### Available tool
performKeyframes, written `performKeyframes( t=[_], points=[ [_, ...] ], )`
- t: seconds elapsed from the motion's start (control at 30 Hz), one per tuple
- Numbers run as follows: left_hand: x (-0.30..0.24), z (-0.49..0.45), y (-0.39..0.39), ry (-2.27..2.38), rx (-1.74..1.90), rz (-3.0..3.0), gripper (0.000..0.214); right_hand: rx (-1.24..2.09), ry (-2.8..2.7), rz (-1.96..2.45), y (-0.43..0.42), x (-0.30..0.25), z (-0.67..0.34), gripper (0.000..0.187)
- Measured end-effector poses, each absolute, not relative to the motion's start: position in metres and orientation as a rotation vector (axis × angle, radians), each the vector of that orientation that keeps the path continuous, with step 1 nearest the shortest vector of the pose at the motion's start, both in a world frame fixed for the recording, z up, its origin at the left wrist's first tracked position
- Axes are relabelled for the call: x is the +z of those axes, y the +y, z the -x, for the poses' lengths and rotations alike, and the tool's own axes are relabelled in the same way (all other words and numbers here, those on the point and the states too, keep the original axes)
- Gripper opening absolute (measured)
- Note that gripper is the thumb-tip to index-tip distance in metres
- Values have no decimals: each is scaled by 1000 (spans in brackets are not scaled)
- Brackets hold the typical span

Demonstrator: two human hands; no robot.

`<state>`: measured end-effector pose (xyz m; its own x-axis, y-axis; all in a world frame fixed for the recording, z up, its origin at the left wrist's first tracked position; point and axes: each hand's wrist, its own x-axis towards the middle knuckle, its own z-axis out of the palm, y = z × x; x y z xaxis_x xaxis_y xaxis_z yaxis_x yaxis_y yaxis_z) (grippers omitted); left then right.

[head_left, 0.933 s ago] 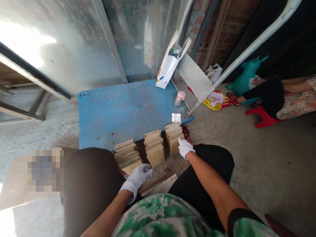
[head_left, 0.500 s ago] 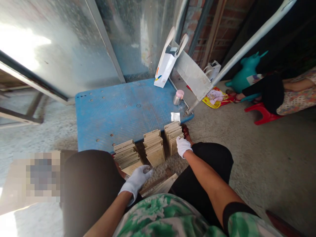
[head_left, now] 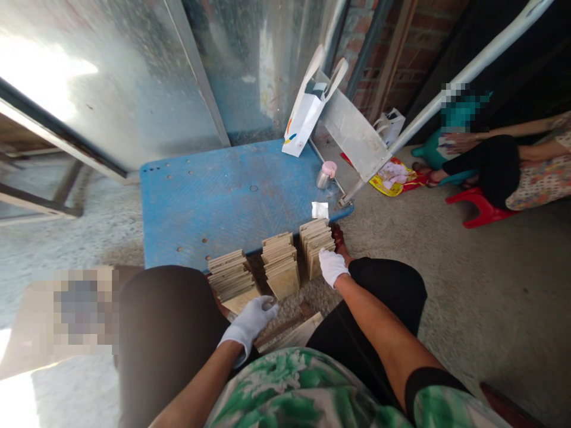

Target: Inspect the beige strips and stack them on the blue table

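Note:
Three stacks of thin wooden boards lean on the near edge of a blue platform (head_left: 214, 196): a left stack (head_left: 229, 280), a middle stack (head_left: 280, 265) and a right stack (head_left: 314, 241). My right hand (head_left: 332, 266), in a white glove, rests curled on the near boards of the right stack. My left hand (head_left: 250, 321), also gloved, lies between my knees with its fingers loosely bent. It sits just below the left stack and above a few loose boards (head_left: 294, 333) in my lap.
On the platform stand a white paper bag (head_left: 306, 119), a pink-capped cup (head_left: 326, 175) and a small white packet (head_left: 319, 210). A metal sheet wall rises behind. Another person sits on a red stool (head_left: 475, 205) at the right. Bare concrete floor lies to the right.
My right hand has shifted slightly on the right stack. The left hand stays where it was. The view has drifted a little.

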<state>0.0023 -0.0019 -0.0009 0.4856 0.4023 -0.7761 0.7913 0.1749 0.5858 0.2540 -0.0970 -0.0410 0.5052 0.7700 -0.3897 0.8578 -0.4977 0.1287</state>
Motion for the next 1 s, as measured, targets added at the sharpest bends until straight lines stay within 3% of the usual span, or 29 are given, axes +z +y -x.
performKeyframes(
  t=[0.53, 1.0],
  points=[
    [-4, -1, -3, 1104, -376, -1437, 49, -506, 1316, -2472, -92, -26, -253, 43],
    [-3, -1, -3, 1098, -382, -1426, 61, -568, 1303, -2441, -90, -14, -252, 42]
  ],
)
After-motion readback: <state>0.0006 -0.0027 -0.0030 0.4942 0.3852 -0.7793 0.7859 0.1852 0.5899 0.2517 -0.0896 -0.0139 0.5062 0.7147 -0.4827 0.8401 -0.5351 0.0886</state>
